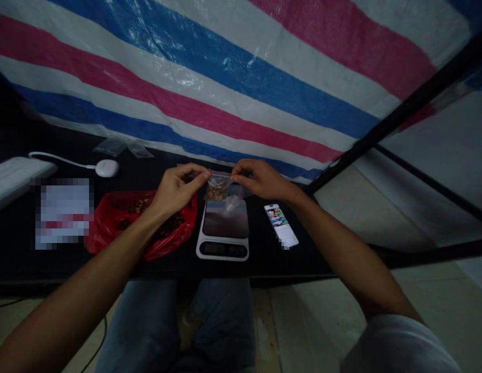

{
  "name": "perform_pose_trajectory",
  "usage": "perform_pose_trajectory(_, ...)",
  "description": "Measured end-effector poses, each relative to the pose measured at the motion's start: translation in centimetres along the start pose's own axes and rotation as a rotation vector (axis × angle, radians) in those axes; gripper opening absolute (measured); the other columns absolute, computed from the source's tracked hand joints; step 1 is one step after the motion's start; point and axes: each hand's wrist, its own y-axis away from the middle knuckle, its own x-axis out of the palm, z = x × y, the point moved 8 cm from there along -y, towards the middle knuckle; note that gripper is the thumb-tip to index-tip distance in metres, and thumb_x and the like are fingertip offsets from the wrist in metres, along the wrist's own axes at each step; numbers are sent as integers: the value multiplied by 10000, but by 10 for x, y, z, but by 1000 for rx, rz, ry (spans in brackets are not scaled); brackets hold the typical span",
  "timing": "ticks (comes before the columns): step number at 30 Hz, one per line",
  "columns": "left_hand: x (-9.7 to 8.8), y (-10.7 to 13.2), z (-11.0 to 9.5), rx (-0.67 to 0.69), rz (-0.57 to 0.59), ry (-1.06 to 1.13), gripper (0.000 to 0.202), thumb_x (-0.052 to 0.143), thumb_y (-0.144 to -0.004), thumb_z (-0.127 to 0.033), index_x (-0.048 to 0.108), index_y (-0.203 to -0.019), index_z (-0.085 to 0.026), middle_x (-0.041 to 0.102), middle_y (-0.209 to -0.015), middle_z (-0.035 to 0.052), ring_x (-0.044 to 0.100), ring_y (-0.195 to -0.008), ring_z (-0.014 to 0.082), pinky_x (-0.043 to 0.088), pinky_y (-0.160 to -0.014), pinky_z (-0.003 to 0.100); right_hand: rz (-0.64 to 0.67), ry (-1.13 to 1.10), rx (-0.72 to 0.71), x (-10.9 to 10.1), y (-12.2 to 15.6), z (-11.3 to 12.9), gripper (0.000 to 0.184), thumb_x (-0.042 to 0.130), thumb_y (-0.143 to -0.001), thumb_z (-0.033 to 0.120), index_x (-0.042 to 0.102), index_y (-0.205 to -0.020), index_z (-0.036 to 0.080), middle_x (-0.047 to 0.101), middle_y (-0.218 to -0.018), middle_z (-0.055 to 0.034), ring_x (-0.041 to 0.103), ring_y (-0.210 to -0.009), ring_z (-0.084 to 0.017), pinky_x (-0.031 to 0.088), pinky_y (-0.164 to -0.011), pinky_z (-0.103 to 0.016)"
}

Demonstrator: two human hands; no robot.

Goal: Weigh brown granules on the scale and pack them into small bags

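Observation:
A small clear zip bag (217,189) with brown bits in its lower part hangs above the back of a kitchen scale (225,220). My left hand (181,187) pinches the bag's top left corner between thumb and fingers. At the top right corner, my right hand (258,177) is closed on the same bag's edge. The scale has a shiny metal plate and a dark display at its front. Beneath my left forearm, a red plastic bag (104,220) lies open with more brown pieces inside, partly hidden by the arm.
Right of the scale lies a phone (282,226) with its screen lit. Several clear bags (111,146) lie at the back left, near a white charger puck (107,168) on a cable. A striped plastic sheet (210,83) hangs behind the black table (171,267).

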Motion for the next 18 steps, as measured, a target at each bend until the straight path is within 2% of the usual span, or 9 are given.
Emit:
perform_pose_trajectory(3, 1, 2, -2, -23, -28, -3, 278, 743, -771, -457, 762, -843, -190, 777, -838, 52, 697, -760, 197, 565, -718, 292, -33, -37, -13, 5, -1, 3, 85, 655, -920, 218, 699, -900, 148, 675, -861, -20, 586, -746, -143, 422, -710, -280)
perform_pose_trajectory(8, -5, 6, -5, -35, -100, -28, 267, 721, -795, -447, 741, -848, -187, 750, -782, 42, 674, -696, 175, 554, -647, 274, -72, -86, -61, 16, -14, 9, 119, 654, -925, 261, 689, -891, 153, 667, -881, -19, 571, -751, -135, 422, -717, -278)
perform_pose_trajectory(18, -1, 8, -3, -101, -60, 47, 323, 831, -698, -481, 773, -818, -186, 788, -833, 63, 727, -760, 210, 614, -716, 316, -92, -74, -101, 29, -25, 20, 74, 623, -891, 215, 656, -841, 172, 658, -835, -2, 558, -736, -138, 402, -699, -276)
